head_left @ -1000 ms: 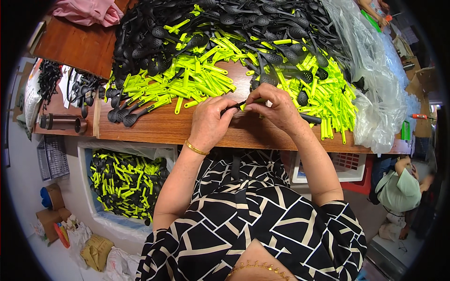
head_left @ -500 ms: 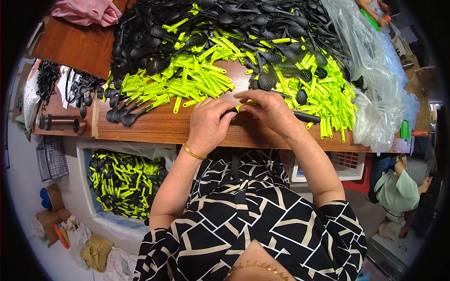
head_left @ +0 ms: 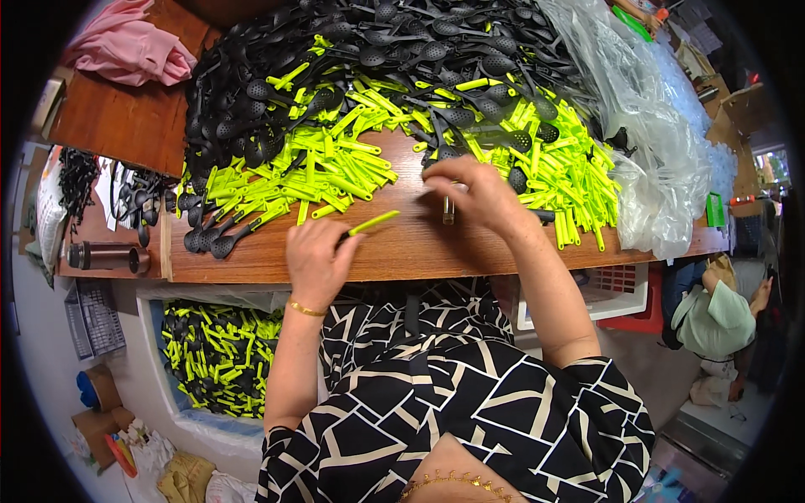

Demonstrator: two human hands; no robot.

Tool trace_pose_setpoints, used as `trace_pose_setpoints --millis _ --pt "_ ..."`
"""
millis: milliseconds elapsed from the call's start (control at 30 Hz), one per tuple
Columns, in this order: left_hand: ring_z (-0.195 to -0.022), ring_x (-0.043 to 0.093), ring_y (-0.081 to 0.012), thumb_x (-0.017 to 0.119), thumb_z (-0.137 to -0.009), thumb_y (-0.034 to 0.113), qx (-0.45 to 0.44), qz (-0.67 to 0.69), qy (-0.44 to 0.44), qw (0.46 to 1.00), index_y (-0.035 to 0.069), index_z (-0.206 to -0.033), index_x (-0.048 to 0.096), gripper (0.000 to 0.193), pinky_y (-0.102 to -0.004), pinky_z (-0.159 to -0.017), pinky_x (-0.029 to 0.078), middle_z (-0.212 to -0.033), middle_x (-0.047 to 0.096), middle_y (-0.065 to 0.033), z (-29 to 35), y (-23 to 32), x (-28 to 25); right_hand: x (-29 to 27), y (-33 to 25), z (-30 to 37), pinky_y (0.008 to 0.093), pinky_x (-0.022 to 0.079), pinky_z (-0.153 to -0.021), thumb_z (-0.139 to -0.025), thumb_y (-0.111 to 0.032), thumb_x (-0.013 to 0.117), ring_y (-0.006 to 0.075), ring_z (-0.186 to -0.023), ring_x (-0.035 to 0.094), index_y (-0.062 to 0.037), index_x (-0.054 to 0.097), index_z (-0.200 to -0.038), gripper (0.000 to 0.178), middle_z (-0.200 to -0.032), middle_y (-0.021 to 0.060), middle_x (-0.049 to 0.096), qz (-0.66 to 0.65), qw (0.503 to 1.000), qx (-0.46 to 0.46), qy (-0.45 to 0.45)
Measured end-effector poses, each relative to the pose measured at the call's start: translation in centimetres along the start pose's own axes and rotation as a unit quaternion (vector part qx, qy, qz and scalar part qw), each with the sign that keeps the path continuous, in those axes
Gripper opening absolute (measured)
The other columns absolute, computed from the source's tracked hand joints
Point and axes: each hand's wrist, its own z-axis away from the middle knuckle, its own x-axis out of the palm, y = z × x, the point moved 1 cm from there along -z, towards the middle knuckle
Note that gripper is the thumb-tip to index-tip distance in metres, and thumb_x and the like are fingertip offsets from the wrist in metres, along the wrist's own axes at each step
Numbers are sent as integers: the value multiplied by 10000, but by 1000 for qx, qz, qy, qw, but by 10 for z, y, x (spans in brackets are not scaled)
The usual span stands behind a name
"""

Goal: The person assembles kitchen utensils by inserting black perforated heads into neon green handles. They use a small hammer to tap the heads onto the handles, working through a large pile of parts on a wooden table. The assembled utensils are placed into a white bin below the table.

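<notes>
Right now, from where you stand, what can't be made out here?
In the head view:
- Lime-green handle: its near end is hidden by the left hand.
- Small shiny object: partly hidden by the right hand, too small to identify.
- White crate: partly covered by the tabletop and right forearm.
- Clear plastic sheet: cut off by the top edge.

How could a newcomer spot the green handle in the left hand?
Find the wooden table, then the left hand over its front edge, just above a gold bracelet. The green handle sticks out of that hand toward the upper right. Unlike the loose handles heaped behind it, this one is held apart.
</notes>
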Motion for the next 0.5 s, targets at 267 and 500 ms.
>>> trace_pose_setpoints --millis 267,500 --pt "-1224 595 -271 831 -891 281 -72 -180 131 972 111 -1248 725 409 -469 -1067 393 -1219 693 -60 3 -70 -1 -7 46 -14 438 484 -914 -846 -275 853 288 -968 690 -96 761 -958 230 -907 80 758 316 936 -30 153" --pt "-1226 648 -235 731 -1021 177 -163 379 69 908 -5 -1354 670 384 -367 -1068 498 -1294 702 -119 -10 15 36 26 24 28 275 536 -831 -990 -250 784 83 -935 656 -1 788 -1162 303 -1010 28 753 -280 946 144 82"
